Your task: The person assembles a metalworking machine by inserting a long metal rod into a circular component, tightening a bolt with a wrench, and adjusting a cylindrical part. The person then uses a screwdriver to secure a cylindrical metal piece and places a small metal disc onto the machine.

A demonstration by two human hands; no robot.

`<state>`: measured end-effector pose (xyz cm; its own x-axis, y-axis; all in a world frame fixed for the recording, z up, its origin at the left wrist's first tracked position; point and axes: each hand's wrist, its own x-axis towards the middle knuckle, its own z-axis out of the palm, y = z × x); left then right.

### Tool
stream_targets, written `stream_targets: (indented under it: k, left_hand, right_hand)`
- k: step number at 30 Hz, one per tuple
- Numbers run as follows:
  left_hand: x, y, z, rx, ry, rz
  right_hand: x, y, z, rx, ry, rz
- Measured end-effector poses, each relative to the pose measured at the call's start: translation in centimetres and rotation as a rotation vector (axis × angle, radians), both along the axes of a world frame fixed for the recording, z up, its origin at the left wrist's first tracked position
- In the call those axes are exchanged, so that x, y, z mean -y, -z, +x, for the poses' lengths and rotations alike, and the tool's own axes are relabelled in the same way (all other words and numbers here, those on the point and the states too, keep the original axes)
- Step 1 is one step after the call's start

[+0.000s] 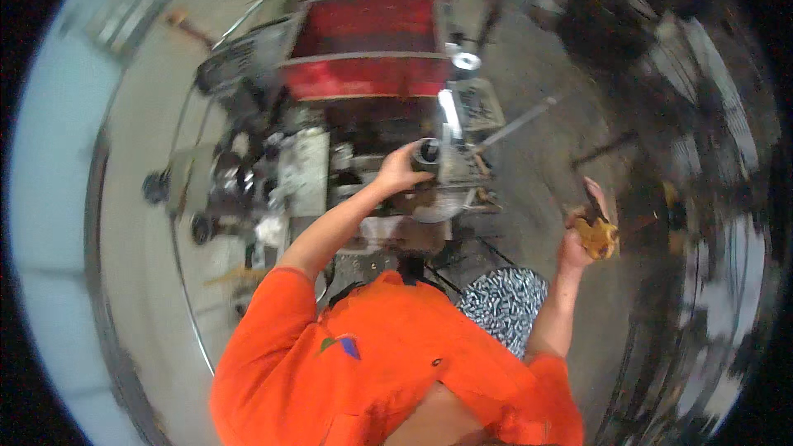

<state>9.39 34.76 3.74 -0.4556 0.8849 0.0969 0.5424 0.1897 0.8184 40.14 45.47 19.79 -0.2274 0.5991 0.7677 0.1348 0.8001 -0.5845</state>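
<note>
My left hand point(398, 170) reaches over the machine in front of me. Its fingers are wrapped round a dark, round-topped cylindrical part point(426, 151). Out to the right, over the floor, my right hand point(576, 249) is closed on a yellow-brown lump point(601, 239), too blurred to name. A dark strip point(596, 201) sticks up beside that lump. The machine's pale metal block point(304, 172) lies left of my left hand, near a shiny rounded metal part point(231, 180).
Behind the machine stands a red metal tray point(363, 76). A rod point(520, 124) juts out to the right. Close to my right side is a round thing with a black-and-white speckled top point(505, 301). Blurred dark equipment point(611, 33) fills the far right, and a pale blue wall point(62, 198) the left.
</note>
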Motion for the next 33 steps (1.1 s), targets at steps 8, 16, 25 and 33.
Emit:
stream_targets:
  k: [8,16,25,33]
  left_hand:
    - [15.8,-9.5,-5.7,-0.163,-0.116,-0.028]
    - [39.1,-10.2,-11.1,0.284,-0.798,0.317]
    - [56.8,-10.3,-22.3,0.219,-1.031,0.128]
    - [60.6,-9.5,-26.0,0.227,-0.945,0.137]
  right_hand:
    - [0.8,-0.7,-7.2,0.275,-0.044,0.157]
    - [3.7,-3.0,-13.8,0.416,-0.39,0.206]
    - [10.9,-6.7,-20.7,0.81,-0.422,0.172]
    - [15.5,-6.9,-29.7,1.333,-0.396,0.319]
